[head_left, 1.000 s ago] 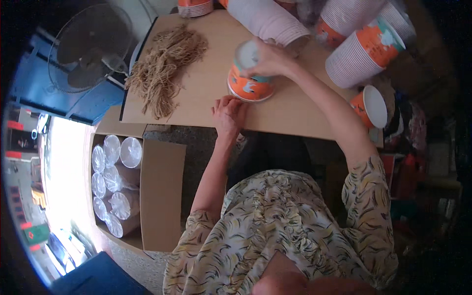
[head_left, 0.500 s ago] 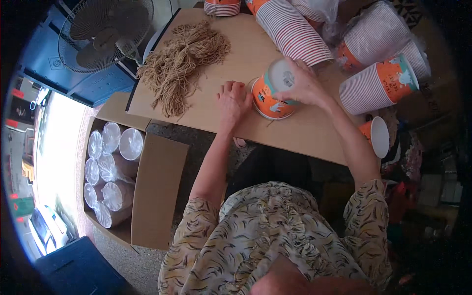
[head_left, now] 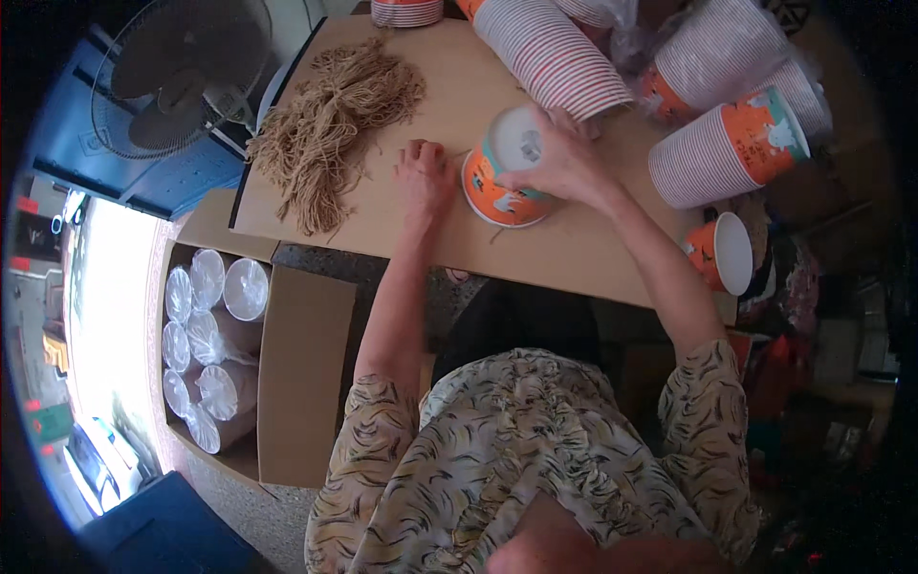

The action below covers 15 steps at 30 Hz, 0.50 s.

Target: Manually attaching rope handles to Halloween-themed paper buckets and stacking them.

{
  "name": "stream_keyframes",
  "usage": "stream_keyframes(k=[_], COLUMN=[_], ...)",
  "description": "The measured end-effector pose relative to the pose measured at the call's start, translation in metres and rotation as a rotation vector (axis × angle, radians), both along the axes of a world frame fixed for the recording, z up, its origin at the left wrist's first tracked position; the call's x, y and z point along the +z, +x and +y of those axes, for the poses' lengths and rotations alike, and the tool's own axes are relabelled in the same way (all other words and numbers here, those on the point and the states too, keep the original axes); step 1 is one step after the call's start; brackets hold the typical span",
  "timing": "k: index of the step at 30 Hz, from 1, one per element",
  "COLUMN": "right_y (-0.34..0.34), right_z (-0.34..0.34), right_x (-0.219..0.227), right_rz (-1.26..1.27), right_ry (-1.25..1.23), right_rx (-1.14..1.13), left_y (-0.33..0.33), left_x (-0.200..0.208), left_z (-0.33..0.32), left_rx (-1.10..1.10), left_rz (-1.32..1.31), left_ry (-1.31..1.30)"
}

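Observation:
An orange and teal paper tub (head_left: 505, 203) stands upside down on the cardboard-covered table, its whitish base facing up. My right hand (head_left: 564, 165) is closed on its right side, fingers over the far edge of the base and thumb across the near part. Close by on the left, my left hand (head_left: 426, 180) rests on the tabletop with its fingers curled; whatever it may hold is hidden. A short bit of twine pokes out by the tub's lower rim. Farther left lies a loose heap of brown twine pieces (head_left: 335, 124).
Nested paper tubs (head_left: 550, 57) lie at the back, with another stack (head_left: 712, 161) to the right. One single tub (head_left: 732, 253) sits by the right table edge. A carton (head_left: 306, 373) of plastic-wrapped tubs stands lower left, below a fan (head_left: 177, 91).
The whole view has shifted slightly, moving the table things leftward in the picture. Both hands keep nearly the same pose around and beside the tub.

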State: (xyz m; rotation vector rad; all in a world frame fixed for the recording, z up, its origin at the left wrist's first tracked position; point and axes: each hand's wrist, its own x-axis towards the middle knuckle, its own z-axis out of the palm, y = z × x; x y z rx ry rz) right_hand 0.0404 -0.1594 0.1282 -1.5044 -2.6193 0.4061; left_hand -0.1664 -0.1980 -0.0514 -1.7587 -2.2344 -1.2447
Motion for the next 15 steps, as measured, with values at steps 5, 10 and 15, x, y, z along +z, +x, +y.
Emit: stream_keyframes(k=[5,10,15], right_y=[-0.009,0.032,0.068], right_z=[-0.002,0.022,0.008], right_x=[-0.009,-0.049,-0.085], right_rz=[0.028,0.683,0.970], right_ry=[0.058,-0.145,-0.326], right_rx=[-0.079,0.021,-0.221], left_y=[-0.006,0.002,0.012], left_x=[0.002,0.009,-0.003], left_z=[-0.006,-0.057,-0.080], left_rx=[-0.068,-0.190,-0.334], left_rz=[-0.267,-0.411,-0.230], left_ry=[0.188,0.153,0.037])
